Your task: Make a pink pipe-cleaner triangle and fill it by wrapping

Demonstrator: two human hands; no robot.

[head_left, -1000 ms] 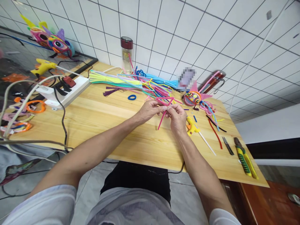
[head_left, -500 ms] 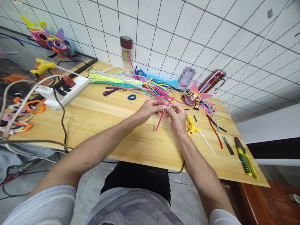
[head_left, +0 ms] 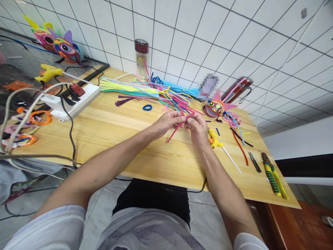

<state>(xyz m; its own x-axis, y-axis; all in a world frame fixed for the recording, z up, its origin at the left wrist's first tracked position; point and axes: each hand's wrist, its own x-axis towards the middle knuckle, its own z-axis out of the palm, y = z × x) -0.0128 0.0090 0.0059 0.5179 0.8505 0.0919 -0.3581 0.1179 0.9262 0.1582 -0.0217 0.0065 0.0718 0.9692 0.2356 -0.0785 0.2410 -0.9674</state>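
A bent pink pipe cleaner (head_left: 172, 134) is pinched between both my hands above the middle of the wooden table (head_left: 125, 128). My left hand (head_left: 168, 123) is closed on it from the left, thumb and forefinger together. From the right, my right hand (head_left: 198, 128) grips it close by, the fingertips of both hands nearly meeting. One straight end points down toward me, and bent parts stick up beyond the fingers. Behind the hands lies a pile of coloured pipe cleaners (head_left: 140, 89). A yellow glue gun (head_left: 214, 139) rests just right of my right hand.
Pliers (head_left: 273, 177) and small snips (head_left: 254, 161) lie at the right. A decorated mask-like face (head_left: 214, 109) sits near the wall. A blue ring (head_left: 147, 107) lies beyond my left hand. Left are a power strip (head_left: 75, 104), cables and another glue gun (head_left: 50, 73). A glass bottle (head_left: 141, 60) stands behind.
The upper part of the pink pipe cleaner has changed from a closed triangle outline to an open zigzag. Its lower end has swung left. Both hands stay almost in place.
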